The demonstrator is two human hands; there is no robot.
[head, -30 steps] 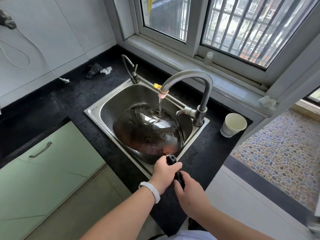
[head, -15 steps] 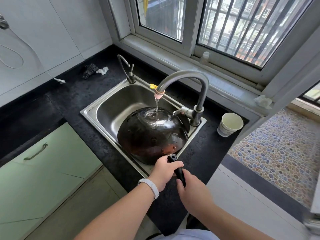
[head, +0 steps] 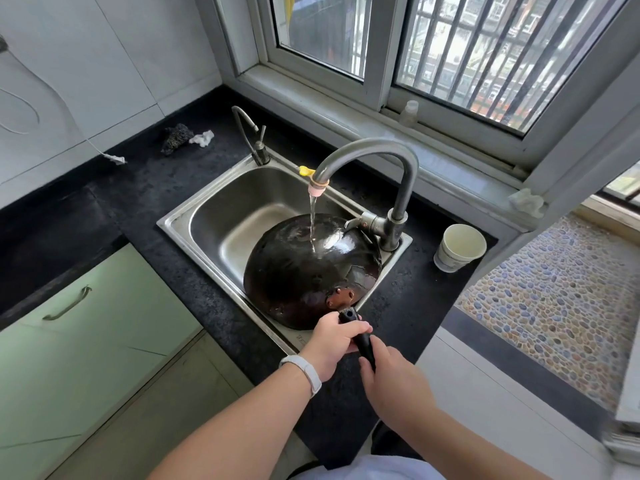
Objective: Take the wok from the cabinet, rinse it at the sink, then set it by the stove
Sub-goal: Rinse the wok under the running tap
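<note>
Wok (head: 304, 271) is in the sink (head: 214, 216), over at the near right side of the basin, turned so its dark rounded underside faces up at me, and the water stream (head: 312, 220) from the tall faucet (head: 398, 174) lands right on that curved back, up near the far edge, spreading into a shiny wet patch. The black handle (head: 358, 336) sticks out over the sink's front rim toward me. My left hand (head: 334, 342) is wrapped round it just behind the rusty rivet plate, fingers curled tight, white wristband (head: 304, 370) on that wrist. My right hand (head: 394, 382) grasps the lower end of the same handle, just below the left. Out on the black countertop (head: 173, 188), a paper cup (head: 459, 247) stands right of the faucet base, a slim second tap (head: 254, 140) rises at the sink's far corner, and a dark scrubber (head: 176, 136) lies back by the wall
</note>
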